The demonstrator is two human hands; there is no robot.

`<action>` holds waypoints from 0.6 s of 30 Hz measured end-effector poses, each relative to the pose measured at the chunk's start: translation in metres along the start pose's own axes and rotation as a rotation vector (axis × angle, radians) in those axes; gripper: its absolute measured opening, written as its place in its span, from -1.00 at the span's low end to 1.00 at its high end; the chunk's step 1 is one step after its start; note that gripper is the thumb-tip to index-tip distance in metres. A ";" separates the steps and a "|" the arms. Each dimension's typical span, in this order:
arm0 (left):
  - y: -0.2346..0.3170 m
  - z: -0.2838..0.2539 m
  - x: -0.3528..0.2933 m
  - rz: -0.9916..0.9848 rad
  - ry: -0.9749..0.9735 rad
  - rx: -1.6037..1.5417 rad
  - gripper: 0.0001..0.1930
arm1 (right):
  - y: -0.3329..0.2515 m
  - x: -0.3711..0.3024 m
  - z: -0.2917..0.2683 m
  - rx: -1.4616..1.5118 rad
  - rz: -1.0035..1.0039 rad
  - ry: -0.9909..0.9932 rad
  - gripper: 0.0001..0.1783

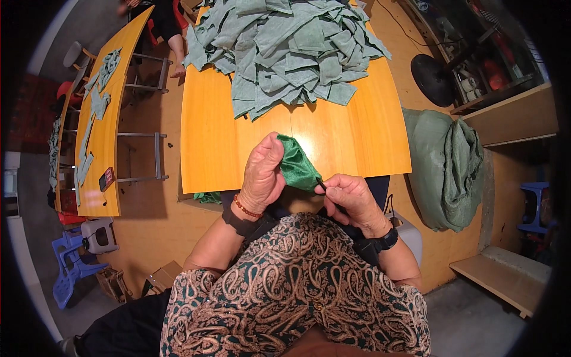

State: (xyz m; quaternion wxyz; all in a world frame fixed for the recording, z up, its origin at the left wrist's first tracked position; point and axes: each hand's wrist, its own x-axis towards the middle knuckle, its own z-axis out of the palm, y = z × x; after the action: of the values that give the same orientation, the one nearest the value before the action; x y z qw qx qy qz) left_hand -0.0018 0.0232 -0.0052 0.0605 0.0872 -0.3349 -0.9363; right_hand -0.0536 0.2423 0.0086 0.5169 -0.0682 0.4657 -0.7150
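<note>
- Left hand (263,172) clamps a bright green cloth (297,165) between thumb and fingers; right hand (355,201) pinches a dark bit (322,182) at its lower corner, too small to make out.
- The cloth is held above the near edge of the table (223,146).
- This piece looks unfinished; how many are done, I cannot tell.
- A pale green cloth heap (303,56) fills the table's far part; a bulky green bundle (443,172) sits on the floor, right.
- Nothing seems to block either hand.

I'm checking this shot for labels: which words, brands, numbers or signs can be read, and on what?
No text is readable.
Small red-and-black rectangular item on the yellow wooden side table: any markings too small to read.
Shiny green fabric being held: no lettering visible.
</note>
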 end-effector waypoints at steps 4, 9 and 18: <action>-0.007 0.000 0.000 0.085 0.061 0.060 -0.73 | 0.000 0.000 -0.001 -0.024 -0.008 0.018 -0.71; -0.001 -0.003 -0.004 0.051 0.040 0.024 -0.72 | 0.001 -0.002 0.001 0.053 -0.042 -0.014 -0.72; 0.002 0.024 -0.005 0.173 0.120 0.197 -0.77 | 0.000 -0.002 -0.004 0.032 0.034 -0.083 -0.69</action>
State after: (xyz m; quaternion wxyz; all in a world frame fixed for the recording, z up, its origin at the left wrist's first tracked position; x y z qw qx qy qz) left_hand -0.0018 0.0367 0.0149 0.1522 0.1195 -0.4271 -0.8833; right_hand -0.0550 0.2462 0.0075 0.5488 -0.0817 0.4334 -0.7101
